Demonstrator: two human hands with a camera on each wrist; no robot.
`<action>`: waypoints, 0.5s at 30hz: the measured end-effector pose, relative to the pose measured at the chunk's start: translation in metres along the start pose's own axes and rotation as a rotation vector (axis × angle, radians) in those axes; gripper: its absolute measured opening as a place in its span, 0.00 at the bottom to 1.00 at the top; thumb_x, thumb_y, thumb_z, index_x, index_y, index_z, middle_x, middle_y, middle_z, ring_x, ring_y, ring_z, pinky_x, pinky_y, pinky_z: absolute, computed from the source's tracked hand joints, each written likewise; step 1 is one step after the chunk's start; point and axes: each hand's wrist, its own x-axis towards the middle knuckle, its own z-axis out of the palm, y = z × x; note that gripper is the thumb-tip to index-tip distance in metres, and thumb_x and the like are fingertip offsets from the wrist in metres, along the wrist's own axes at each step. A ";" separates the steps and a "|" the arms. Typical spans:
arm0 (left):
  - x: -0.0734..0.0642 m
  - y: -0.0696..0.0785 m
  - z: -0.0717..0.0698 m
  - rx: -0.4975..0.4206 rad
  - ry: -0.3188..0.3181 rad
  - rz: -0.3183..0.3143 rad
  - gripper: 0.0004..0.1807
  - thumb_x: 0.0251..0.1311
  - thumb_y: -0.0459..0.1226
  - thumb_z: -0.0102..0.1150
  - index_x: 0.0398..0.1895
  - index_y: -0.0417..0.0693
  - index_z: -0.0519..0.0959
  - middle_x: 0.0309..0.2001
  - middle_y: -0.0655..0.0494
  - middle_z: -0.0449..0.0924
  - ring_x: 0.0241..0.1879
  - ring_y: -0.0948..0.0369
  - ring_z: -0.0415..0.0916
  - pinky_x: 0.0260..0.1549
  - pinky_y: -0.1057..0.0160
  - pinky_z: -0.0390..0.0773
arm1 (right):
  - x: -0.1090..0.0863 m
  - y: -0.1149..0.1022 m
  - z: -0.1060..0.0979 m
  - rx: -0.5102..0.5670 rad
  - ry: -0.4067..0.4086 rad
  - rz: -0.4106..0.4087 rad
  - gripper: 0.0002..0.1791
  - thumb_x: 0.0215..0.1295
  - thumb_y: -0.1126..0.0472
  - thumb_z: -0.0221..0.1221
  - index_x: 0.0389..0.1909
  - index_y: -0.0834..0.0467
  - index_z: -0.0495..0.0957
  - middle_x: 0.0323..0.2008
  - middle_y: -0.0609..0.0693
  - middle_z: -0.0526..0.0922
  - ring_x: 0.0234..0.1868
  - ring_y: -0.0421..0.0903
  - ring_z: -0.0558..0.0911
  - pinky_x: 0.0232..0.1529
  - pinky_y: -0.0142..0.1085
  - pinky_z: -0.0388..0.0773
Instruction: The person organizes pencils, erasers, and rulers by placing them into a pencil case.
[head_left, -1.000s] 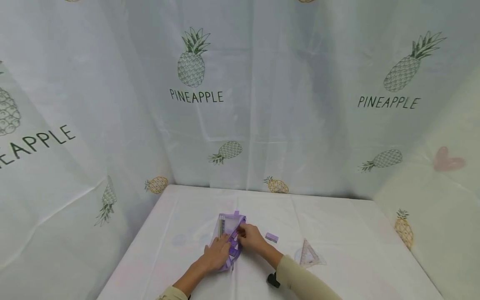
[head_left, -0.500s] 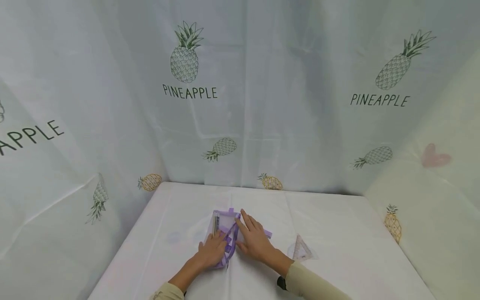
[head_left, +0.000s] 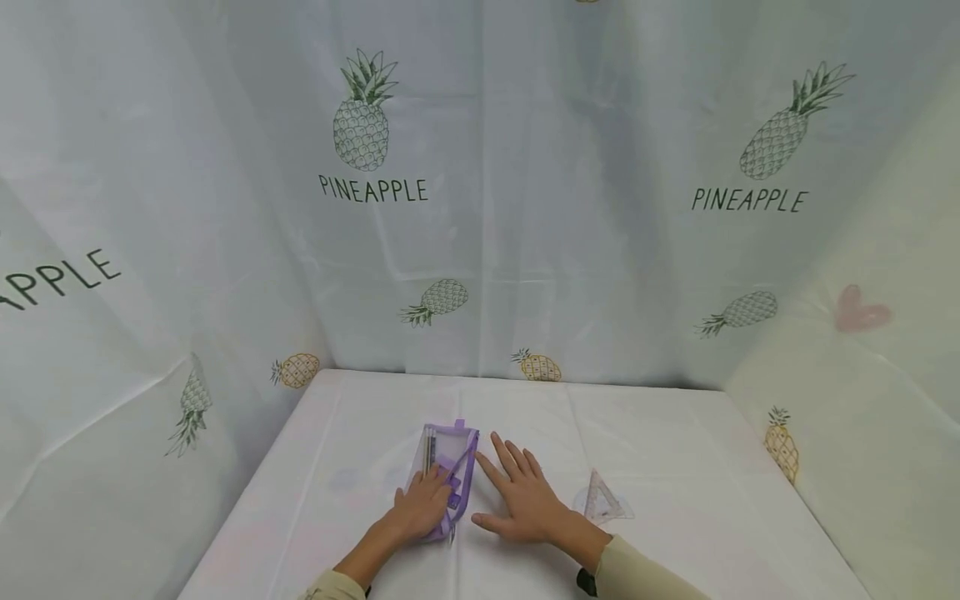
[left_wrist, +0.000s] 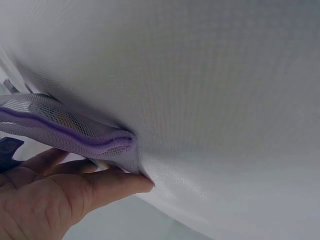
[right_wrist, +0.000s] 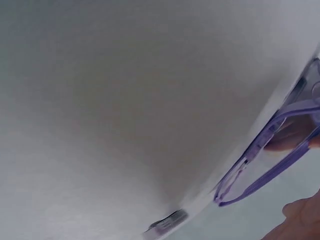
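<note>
A purple-trimmed mesh pencil case [head_left: 468, 477] lies on the white table, its zipped side gaping toward the right. Pencils [head_left: 430, 448] show through the mesh along its left side, with small purple items beside them. My left hand [head_left: 422, 507] rests on the lower part of the case, fingers laid over it; the left wrist view has the thumb stretched along the edge of the case [left_wrist: 95, 137]. Just right of the case, my right hand [head_left: 528, 502] has its fingers spread and holds nothing. In the right wrist view a small block like an eraser [right_wrist: 167, 225] lies on the table, hidden in the head view.
To the right of my right hand lies a clear triangular set square [head_left: 603, 504], overlapping a round-edged clear piece [head_left: 580, 500]. A pineapple-print curtain [head_left: 570, 208] hangs behind the table [head_left: 660, 450] and along both sides.
My right hand has left the opening of the pencil case, moved right and spread its fingers. It now covers the spot of the small purple block. The left hand stays on the case.
</note>
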 end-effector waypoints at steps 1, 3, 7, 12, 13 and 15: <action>0.000 0.000 0.000 0.000 0.003 0.003 0.29 0.74 0.45 0.33 0.70 0.41 0.68 0.74 0.36 0.58 0.73 0.30 0.47 0.61 0.19 0.40 | -0.001 0.003 0.000 -0.003 -0.007 0.020 0.50 0.63 0.23 0.45 0.79 0.45 0.47 0.80 0.54 0.36 0.79 0.60 0.50 0.71 0.64 0.54; 0.000 0.000 0.000 -0.004 0.009 0.006 0.28 0.75 0.45 0.33 0.70 0.41 0.68 0.74 0.36 0.58 0.73 0.30 0.47 0.61 0.19 0.40 | -0.003 0.010 0.000 0.009 -0.010 0.059 0.50 0.63 0.25 0.47 0.79 0.45 0.47 0.80 0.53 0.36 0.79 0.60 0.49 0.71 0.64 0.53; 0.000 0.000 0.000 -0.015 0.012 0.006 0.28 0.75 0.44 0.32 0.70 0.40 0.68 0.74 0.36 0.58 0.73 0.30 0.47 0.61 0.19 0.40 | -0.007 0.023 -0.005 0.077 -0.002 0.126 0.52 0.61 0.27 0.52 0.79 0.48 0.47 0.80 0.54 0.37 0.78 0.62 0.51 0.71 0.65 0.52; -0.001 0.000 -0.001 -0.010 0.007 0.010 0.28 0.75 0.44 0.32 0.70 0.40 0.68 0.74 0.36 0.58 0.73 0.30 0.47 0.61 0.19 0.40 | -0.012 0.038 -0.010 0.114 0.007 0.186 0.60 0.53 0.23 0.56 0.79 0.50 0.47 0.80 0.57 0.37 0.76 0.66 0.53 0.69 0.68 0.52; -0.001 0.000 -0.001 -0.008 0.005 0.011 0.28 0.75 0.44 0.32 0.70 0.40 0.68 0.74 0.36 0.58 0.73 0.30 0.47 0.61 0.19 0.40 | -0.013 0.041 -0.010 0.101 0.004 0.193 0.62 0.51 0.22 0.57 0.79 0.50 0.46 0.80 0.57 0.37 0.76 0.67 0.53 0.69 0.68 0.52; -0.001 0.000 -0.002 -0.003 0.004 0.014 0.28 0.75 0.44 0.32 0.70 0.39 0.68 0.74 0.36 0.58 0.73 0.30 0.48 0.61 0.19 0.41 | -0.014 0.047 -0.008 0.088 0.013 0.207 0.64 0.48 0.21 0.59 0.79 0.51 0.47 0.80 0.59 0.38 0.76 0.67 0.54 0.69 0.68 0.52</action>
